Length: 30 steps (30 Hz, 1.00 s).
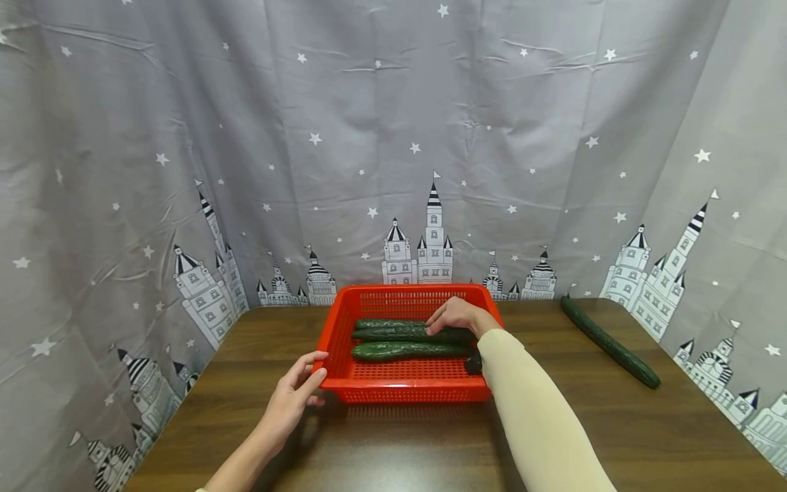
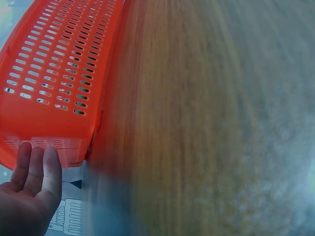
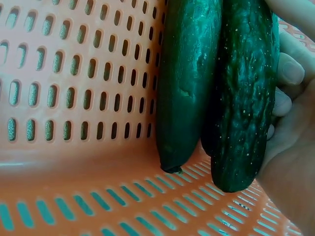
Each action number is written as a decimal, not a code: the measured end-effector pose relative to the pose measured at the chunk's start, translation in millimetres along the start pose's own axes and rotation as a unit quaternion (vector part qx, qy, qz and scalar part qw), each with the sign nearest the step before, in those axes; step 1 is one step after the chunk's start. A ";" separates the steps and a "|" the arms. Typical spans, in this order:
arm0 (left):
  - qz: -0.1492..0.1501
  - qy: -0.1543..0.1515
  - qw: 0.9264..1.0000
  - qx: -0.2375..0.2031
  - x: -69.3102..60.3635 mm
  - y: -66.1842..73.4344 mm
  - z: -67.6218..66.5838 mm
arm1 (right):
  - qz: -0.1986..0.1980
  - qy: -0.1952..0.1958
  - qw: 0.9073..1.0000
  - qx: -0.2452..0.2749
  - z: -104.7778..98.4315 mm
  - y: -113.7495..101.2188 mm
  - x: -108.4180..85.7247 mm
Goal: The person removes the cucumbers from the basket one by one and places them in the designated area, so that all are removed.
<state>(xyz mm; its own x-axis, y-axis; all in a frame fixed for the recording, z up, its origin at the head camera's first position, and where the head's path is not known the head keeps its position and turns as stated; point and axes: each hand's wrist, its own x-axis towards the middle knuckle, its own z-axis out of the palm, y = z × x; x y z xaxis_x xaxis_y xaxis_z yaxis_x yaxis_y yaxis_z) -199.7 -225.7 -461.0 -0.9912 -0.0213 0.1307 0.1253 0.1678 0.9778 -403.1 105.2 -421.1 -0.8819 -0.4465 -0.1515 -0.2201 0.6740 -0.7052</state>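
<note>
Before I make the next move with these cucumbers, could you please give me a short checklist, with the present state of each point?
1. Left hand at the left side of the red basket: ok.
2. Right hand holding a cucumber inside the basket: ok.
3. Basket upright on the table: ok.
4. Every visible cucumber inside the basket: not ok; the loose cucumber lies at the right.
5. Firmness of the right hand's hold: cannot tell.

Left hand (image 1: pixel 294 388), fingers extended, right hand (image 1: pixel 457 316), fingers curled
</note>
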 end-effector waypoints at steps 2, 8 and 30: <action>0.002 -0.001 1.000 0.000 0.0 0.0 0.2 | 0.001 -0.007 1.000 -0.004 -0.1 -0.3 -0.8; 0.003 0.003 1.000 0.000 0.2 0.9 0.1 | -0.006 -0.036 0.999 -0.007 -0.8 -2.4 -2.3; -0.003 0.000 1.000 0.002 0.1 0.0 0.5 | -0.015 -0.029 0.999 -0.014 0.3 -1.5 1.5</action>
<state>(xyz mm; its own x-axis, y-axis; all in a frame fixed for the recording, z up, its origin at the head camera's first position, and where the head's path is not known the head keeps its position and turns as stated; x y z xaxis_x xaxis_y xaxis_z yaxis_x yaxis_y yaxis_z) -199.8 -225.1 -461.0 -0.9919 -0.0229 0.1247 0.1190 0.1719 0.9779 -404.0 103.4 -420.5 -0.8491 -0.4996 -0.1713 -0.2585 0.6759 -0.6901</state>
